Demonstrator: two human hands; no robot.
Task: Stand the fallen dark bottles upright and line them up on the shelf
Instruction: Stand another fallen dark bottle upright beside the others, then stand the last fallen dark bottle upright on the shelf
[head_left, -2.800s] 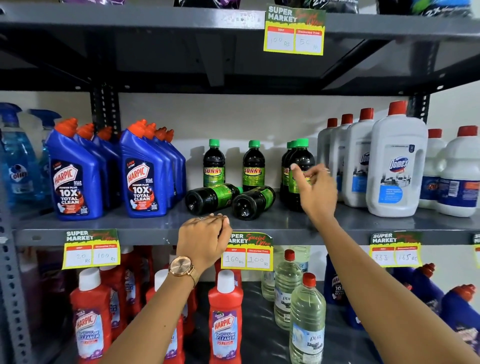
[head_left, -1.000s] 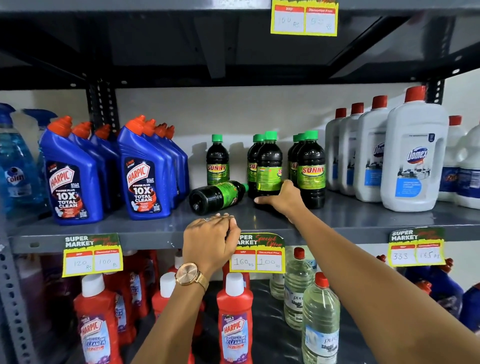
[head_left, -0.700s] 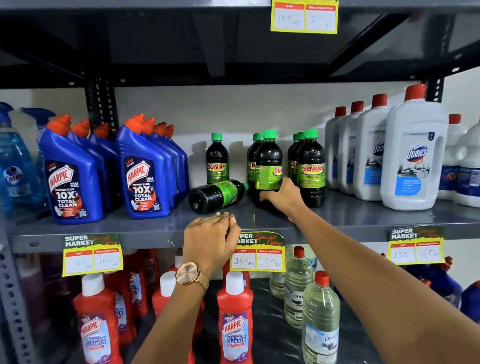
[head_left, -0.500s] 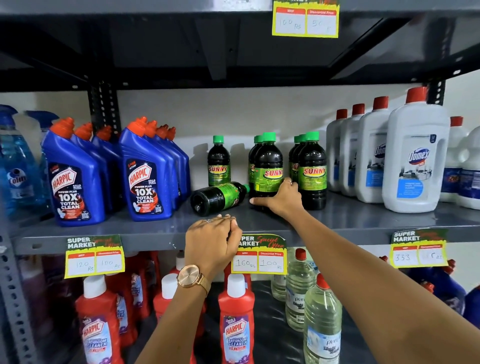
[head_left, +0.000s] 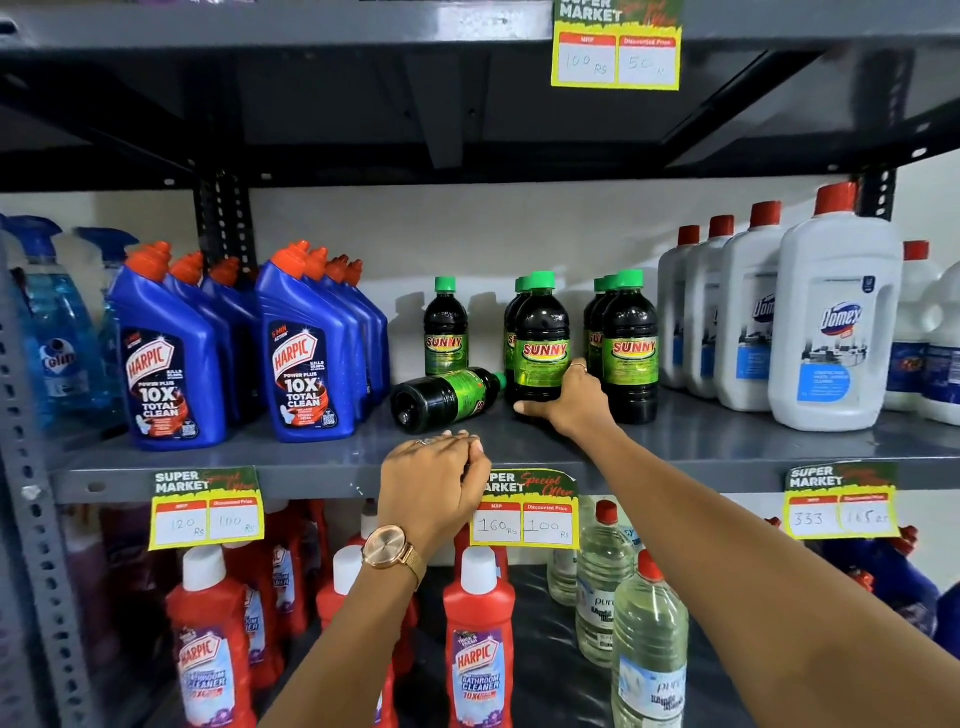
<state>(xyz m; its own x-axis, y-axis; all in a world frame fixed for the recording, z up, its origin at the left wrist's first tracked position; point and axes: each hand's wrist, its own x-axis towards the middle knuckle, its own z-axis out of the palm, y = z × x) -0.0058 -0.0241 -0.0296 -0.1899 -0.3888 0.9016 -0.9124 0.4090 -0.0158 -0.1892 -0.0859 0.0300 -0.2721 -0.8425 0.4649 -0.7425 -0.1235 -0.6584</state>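
Observation:
Dark bottles with green caps and SUNNY labels stand mid-shelf on the grey shelf (head_left: 701, 447). My right hand (head_left: 569, 402) grips the base of one upright dark bottle (head_left: 540, 340) standing in front of another. To its right stands a row of three dark bottles (head_left: 629, 343). One dark bottle (head_left: 445, 330) stands alone at the back left. A fallen dark bottle (head_left: 441, 397) lies on its side, its base toward me and its cap against the held one. My left hand (head_left: 434, 480) rests curled on the shelf's front edge, holding nothing.
Blue Harpic bottles (head_left: 306, 353) fill the shelf's left part, with blue spray bottles (head_left: 57, 332) beyond them. White Domex jugs (head_left: 836, 322) stand at the right. Red Harpic bottles (head_left: 478, 644) and clear bottles (head_left: 649, 639) sit on the shelf below. Price tags (head_left: 524, 512) hang on the edge.
One of the two fallen bottles now stands upright in front of the middle bottle. My right hand has turned it at its base so the label faces me. My left hand has stayed put.

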